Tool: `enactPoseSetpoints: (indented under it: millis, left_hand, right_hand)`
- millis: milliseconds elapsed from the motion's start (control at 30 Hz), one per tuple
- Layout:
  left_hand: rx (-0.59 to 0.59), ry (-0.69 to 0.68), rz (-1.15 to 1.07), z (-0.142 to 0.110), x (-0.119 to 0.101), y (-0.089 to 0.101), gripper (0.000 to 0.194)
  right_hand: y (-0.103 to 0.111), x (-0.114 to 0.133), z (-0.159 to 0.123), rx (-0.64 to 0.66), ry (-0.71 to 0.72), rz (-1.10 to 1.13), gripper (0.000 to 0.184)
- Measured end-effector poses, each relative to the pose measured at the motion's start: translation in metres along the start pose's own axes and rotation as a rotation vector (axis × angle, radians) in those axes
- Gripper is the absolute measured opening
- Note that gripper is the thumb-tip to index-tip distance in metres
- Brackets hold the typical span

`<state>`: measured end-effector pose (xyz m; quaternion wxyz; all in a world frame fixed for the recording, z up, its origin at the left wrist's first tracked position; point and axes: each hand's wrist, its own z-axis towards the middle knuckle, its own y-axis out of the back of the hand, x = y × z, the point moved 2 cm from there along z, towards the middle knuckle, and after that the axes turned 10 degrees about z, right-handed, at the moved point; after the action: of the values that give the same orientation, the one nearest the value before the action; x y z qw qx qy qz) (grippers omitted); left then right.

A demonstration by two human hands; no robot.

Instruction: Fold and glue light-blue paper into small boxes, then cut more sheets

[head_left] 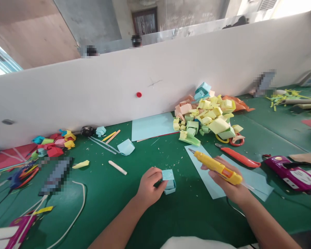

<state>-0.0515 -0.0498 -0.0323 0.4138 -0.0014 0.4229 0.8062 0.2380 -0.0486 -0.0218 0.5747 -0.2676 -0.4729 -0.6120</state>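
Blue paper box [170, 185]: at the near middle of the green surface [101, 195], in the left hand; a square flap stands over its top, its left side is hidden by fingers, and whether its base touches the surface is hard to tell

Left hand [150, 185]: grip nearly closed, thumb and fingers pinching the box's left edge; some fingertips are out of sight behind the flap

Right hand [229, 185]: grip wrapped around the yellow glue gun [215, 166]; the gun's body covers part of the fingers, so the trigger cannot be made out

Glue gun nozzle [192, 151]: points up and left, over the blue sheets [206, 176], which the hand and gun partly cover

Paper pile [209, 116]: yellow, pink, green and blue folded pieces against the white partition [98, 83], overlapping too much to count

Scissors [237, 140]: red and yellow handles show, blades hidden

Orange cutter [241, 157]: beside the sheets, in full view

Purple devices: the right one [292, 173] has print too blurred to read; the left one [22, 230] is cut off by the frame
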Motion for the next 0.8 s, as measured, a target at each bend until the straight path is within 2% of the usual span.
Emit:
enactPoseSetpoints:
  millis: [100, 167, 333, 400, 533, 800]
  left_hand:
    - [-0.005, 0.000, -0.003, 0.000, 0.000, -0.001, 0.025]
    - [-0.007, 0.001, -0.007, -0.001, 0.001, -0.001, 0.025]
    - [-0.007, 0.006, -0.010, -0.001, 0.001, -0.002, 0.022]
    - [-0.008, 0.007, -0.011, -0.001, 0.001, -0.002, 0.023]
    - [-0.012, 0.010, -0.015, 0.000, 0.000, -0.001, 0.024]
    - [-0.019, 0.009, -0.036, -0.001, 0.000, -0.001, 0.024]
  right_hand:
    - [0.018, 0.001, -0.006, -0.137, -0.032, -0.178, 0.016]
    - [0.029, -0.003, -0.010, -0.174, -0.053, -0.339, 0.019]
    - [0.043, -0.030, -0.022, -0.019, -0.044, -0.801, 0.025]
    - [0.044, -0.043, -0.027, 0.042, -0.058, -0.915, 0.031]
    - [0.046, -0.055, -0.034, 0.176, -0.091, -0.909, 0.033]
    - [0.057, -0.056, -0.022, 0.342, -0.237, -0.824, 0.043]
